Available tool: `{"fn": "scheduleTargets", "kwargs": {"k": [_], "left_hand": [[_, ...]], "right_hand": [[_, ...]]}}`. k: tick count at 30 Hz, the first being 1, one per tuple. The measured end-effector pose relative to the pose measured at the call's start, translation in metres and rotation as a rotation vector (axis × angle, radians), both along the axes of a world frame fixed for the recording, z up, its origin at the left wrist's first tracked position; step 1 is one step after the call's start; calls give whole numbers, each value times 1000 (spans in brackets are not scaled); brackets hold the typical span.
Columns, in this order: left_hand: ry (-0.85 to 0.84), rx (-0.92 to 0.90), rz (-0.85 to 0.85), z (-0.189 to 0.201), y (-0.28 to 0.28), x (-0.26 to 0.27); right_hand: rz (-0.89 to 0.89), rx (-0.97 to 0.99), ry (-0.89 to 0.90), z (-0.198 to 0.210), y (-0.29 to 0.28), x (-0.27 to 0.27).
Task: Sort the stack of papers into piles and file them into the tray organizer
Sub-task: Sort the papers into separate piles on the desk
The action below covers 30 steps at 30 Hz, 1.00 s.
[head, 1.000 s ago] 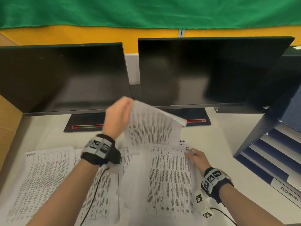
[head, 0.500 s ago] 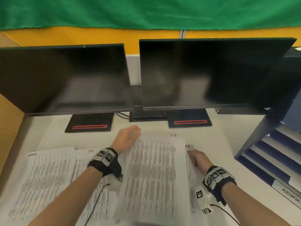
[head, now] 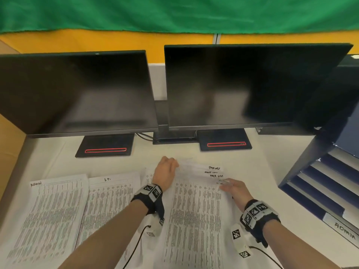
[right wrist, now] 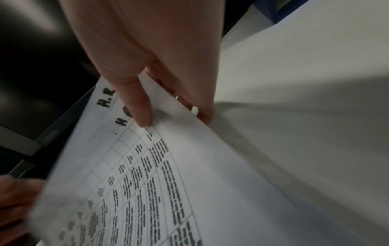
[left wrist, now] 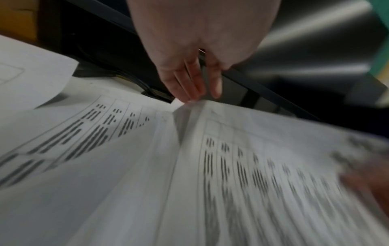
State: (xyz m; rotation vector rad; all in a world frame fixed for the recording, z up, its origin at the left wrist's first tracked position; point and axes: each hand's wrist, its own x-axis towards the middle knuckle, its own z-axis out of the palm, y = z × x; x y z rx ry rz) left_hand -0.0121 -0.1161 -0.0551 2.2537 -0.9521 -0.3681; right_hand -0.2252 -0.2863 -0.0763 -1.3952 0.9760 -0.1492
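Now r. hand (head: 234, 189) pinches top-rt corner of paper stack (head: 194, 220), l. hand (head: 165, 171) w/ straight fingers touches its top-left corner, stack on desk (head: 262, 171) btw sorted piles (head: 58, 210) at left & tray rack (head: 303, 162) at rt.

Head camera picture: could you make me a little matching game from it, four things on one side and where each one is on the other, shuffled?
Things:
1 left hand
2 right hand
3 tray organizer
4 ADMIN pile

Places:
a far left on the desk
b pinching the top sheet at its upper right corner
c dark blue, at the desk's right edge
d fingertips at the top sheet's upper left corner

Pairs: 1-d, 2-b, 3-c, 4-a
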Motion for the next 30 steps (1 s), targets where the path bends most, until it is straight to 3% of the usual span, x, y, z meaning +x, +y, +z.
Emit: {"fn": "scheduleTargets", "kwargs": {"k": [2, 6, 9, 18, 23, 26, 28, 30], "left_hand": [[17, 67, 25, -1, -5, 17], [112, 363, -191, 3, -10, 33], [39, 447, -287, 2, -9, 35], [-102, 392, -301, 11, -6, 23], [136, 177, -333, 11, 1, 22], [293, 207, -446, 17, 2, 24], [316, 230, -438, 19, 0, 26], [220, 231, -315, 17, -4, 30]], "right_hand": [[9, -54, -18, 7, 5, -1], [38, -69, -42, 14, 10, -3], [55, -69, -36, 12, 10, -4], [-23, -70, -52, 4, 10, -2], [-128, -119, -42, 0, 11, 0], [-124, -98, -62, 7, 14, 0], [-81, -111, -64, 10, 16, -1], [-53, -126, -54, 12, 16, -3]]}}
